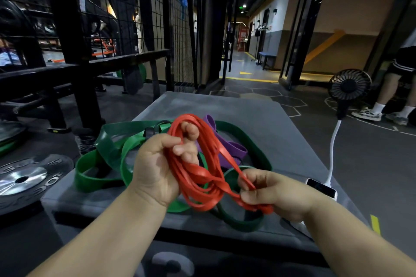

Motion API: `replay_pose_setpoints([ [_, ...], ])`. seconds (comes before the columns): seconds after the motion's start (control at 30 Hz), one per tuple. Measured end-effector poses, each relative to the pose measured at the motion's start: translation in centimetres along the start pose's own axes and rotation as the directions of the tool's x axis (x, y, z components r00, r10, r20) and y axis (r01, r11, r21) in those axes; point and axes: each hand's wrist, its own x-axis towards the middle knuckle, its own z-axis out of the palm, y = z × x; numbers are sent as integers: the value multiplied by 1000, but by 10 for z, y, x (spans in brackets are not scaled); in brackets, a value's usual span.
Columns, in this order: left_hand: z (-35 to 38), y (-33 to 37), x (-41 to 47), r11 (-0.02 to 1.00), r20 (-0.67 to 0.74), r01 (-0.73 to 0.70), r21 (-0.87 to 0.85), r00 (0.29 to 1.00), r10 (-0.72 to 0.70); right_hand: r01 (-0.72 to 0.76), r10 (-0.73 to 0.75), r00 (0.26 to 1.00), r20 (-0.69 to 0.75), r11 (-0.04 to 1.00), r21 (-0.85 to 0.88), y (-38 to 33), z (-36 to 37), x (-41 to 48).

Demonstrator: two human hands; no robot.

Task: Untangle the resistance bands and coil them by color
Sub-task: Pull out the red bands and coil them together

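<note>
Two bare forearms reach in from the bottom edge, working a red band held just above a grey pad on a gym floor. The left hand grips several gathered loops of the band, fingers curled through the coil and thumb pressed across it. The right hand, lower and nearer the pad's front edge, pinches a loose red strand between thumb and fingertips, and that strand runs up to the coil in the other hand.

Beneath and behind the red loops lies a tangle of green bands, some light and some dark, sprawled over the pad's left and middle, with one dark loop curving under the right hand. A purple band sits folded among them, just behind the red coil.

A white cable rises from the pad's right edge to a small black fan. A weight plate lies flat on the floor at left, below a black steel rack. At far right stands a person in shorts and sneakers.
</note>
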Motion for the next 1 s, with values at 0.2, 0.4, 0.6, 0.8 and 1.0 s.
replay_pose_setpoints([
  [0.2,-6,4,4,989,-102,-142,-29,985,139,-32,57,995,-81,960,280,11,0,9],
  [0.4,-2,7,11,955,-389,-282,89,873,294,-4,-5,1000,18,881,474,13,-3,9],
  [0.6,-6,5,14,968,-361,-253,10,901,239,-23,46,999,-22,794,608,11,15,17],
  [0.8,-5,3,12,965,-352,-260,33,901,255,23,20,998,-52,698,716,6,16,21],
  [1.0,-6,-2,12,975,-378,-178,134,900,217,90,-34,994,-99,765,638,5,24,19],
])
